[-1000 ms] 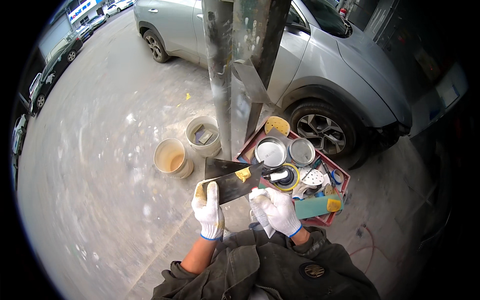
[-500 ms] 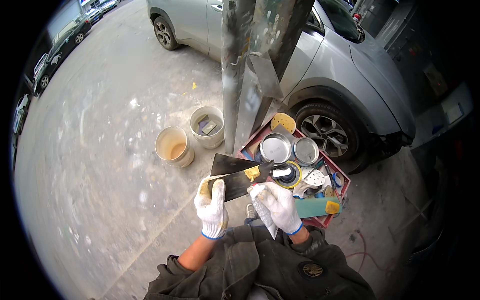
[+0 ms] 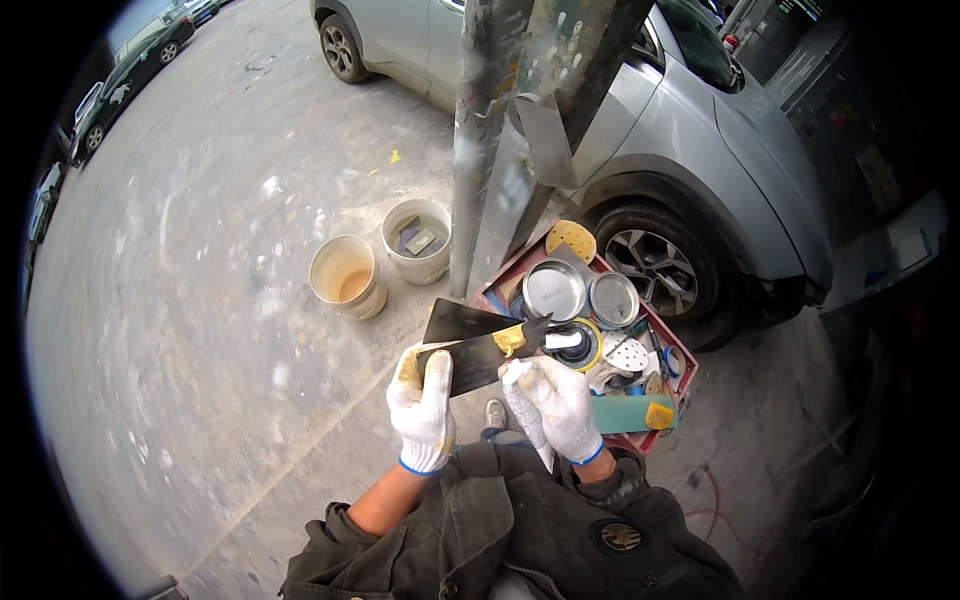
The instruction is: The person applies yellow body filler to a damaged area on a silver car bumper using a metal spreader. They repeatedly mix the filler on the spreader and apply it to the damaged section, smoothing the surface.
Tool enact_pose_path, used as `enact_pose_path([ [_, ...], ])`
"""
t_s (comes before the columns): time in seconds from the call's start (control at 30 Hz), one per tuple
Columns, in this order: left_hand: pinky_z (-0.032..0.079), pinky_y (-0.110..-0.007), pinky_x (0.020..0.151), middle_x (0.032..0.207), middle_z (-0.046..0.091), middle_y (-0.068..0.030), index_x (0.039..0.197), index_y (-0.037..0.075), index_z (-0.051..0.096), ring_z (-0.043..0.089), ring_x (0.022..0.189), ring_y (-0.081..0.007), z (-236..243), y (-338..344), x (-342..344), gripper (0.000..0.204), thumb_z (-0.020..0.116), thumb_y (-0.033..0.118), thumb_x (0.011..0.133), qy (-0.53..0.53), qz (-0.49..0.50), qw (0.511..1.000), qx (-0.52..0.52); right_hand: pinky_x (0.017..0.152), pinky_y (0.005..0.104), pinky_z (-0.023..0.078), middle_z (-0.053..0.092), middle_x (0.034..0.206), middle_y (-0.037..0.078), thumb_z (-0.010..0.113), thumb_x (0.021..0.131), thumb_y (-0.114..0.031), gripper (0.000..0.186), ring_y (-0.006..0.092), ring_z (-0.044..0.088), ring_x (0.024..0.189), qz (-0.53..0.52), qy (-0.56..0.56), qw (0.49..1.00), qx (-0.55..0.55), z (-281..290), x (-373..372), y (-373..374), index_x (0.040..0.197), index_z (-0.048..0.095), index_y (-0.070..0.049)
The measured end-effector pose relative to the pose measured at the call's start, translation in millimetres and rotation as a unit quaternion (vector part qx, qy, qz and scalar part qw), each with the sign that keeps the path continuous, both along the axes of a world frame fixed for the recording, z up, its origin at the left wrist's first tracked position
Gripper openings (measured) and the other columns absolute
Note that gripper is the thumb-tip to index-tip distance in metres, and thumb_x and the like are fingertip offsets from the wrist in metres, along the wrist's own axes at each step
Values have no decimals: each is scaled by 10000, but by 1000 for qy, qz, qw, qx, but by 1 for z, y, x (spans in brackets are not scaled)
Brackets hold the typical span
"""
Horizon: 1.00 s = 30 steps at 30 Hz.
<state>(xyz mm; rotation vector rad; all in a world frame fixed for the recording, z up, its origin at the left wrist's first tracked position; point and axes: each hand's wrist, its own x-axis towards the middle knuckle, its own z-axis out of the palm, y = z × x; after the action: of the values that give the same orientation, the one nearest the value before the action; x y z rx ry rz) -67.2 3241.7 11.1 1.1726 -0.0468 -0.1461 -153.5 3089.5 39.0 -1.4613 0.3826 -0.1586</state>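
In white work gloves, my left hand (image 3: 422,408) grips two dark putty spreaders (image 3: 474,372), fanned apart with the thumb on top. A lump of yellow putty (image 3: 509,341) sits on the front blade. My right hand (image 3: 560,402) is closed around a silvery-white squeeze tube (image 3: 524,408), its nozzle end up by the lower edge of that blade and its flat end pointing down toward my body. A bit of red shows at the nozzle; the fingertips there are partly blurred.
A red tray (image 3: 655,440) holds round tins (image 3: 554,290), a round sander (image 3: 572,345), sanding discs (image 3: 626,352) and a green block (image 3: 618,414). Behind it stand a metal pillar (image 3: 490,150) and a silver car (image 3: 690,140). Two buckets (image 3: 345,285) are on the floor to the left.
The whole view has shifted slightly. Both hands keep their hold on the spreaders and the tube, and the tube's nozzle has risen slightly toward the blade.
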Motion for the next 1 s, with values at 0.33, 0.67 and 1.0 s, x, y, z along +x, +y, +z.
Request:
enact_pose_path([
  [0.33, 457, -241, 857, 1021, 664, -47, 1128, -37, 622, 579, 941, -98, 16, -1, -13, 184, 623, 10, 950, 15, 10, 1000, 22, 652, 225, 449, 656, 839, 6, 575, 1018, -286, 315, 52, 557, 740, 0, -7, 1000, -25, -3, 0, 0, 1022, 683, 10],
  [0.67, 459, -247, 823, 973, 669, -45, 1095, -31, 636, 572, 902, -97, 24, -2, -16, 154, 621, 33, 956, -5, 15, 998, 61, 608, 220, 428, 650, 807, 7, 577, 1017, -313, 340, 50, 546, 699, 5, -13, 1000, -22, -3, -2, -2, 1004, 679, 11],
  [1.0, 460, -247, 811, 966, 671, -45, 1087, -36, 637, 570, 887, -97, 29, -1, -18, 165, 638, 59, 952, -3, 26, 997, 67, 600, 209, 421, 658, 821, 21, 568, 1018, -364, 393, 50, 553, 699, 6, -46, 998, -52, -6, -2, -2, 990, 670, 15],
])
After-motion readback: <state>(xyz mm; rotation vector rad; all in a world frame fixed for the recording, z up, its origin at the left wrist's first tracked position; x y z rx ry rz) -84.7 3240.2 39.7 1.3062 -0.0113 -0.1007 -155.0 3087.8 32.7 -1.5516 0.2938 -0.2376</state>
